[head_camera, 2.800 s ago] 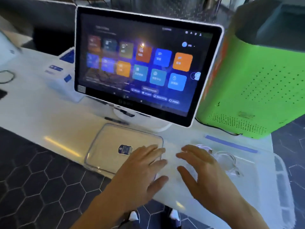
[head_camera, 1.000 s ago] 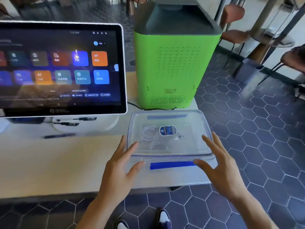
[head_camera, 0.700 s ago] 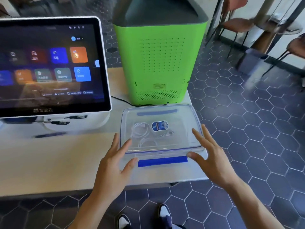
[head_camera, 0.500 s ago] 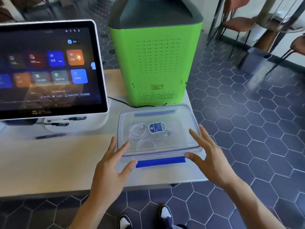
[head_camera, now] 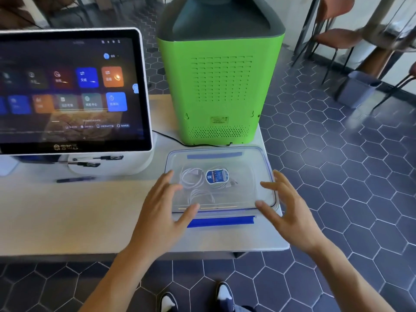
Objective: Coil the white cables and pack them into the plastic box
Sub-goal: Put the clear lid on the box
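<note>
A clear plastic box [head_camera: 247, 154] with its lid on stands at the right end of the white table, a blue round sticker [head_camera: 217, 176] on the lid. Coiled white cables [head_camera: 191, 177] lie inside, seen through the lid. My left hand [head_camera: 162, 210] rests with spread straight fingers on the box's left front corner. My right hand [head_camera: 286, 206] is spread at the right front corner, its fingertips at the rim. Neither hand holds anything. A blue latch [head_camera: 220, 221] lies flat in front of the box.
A green machine [head_camera: 220, 86] stands just behind the box, its black cord [head_camera: 171, 138] running along the table. A touchscreen terminal [head_camera: 72, 91] stands to the left, a dark pen [head_camera: 76, 179] in front of it. The table edge [head_camera: 281, 244] is close on the right; chairs stand beyond.
The lid, which lay beside the open box, now covers it. In the last second both hands moved in from the front corners onto the lid's edges.
</note>
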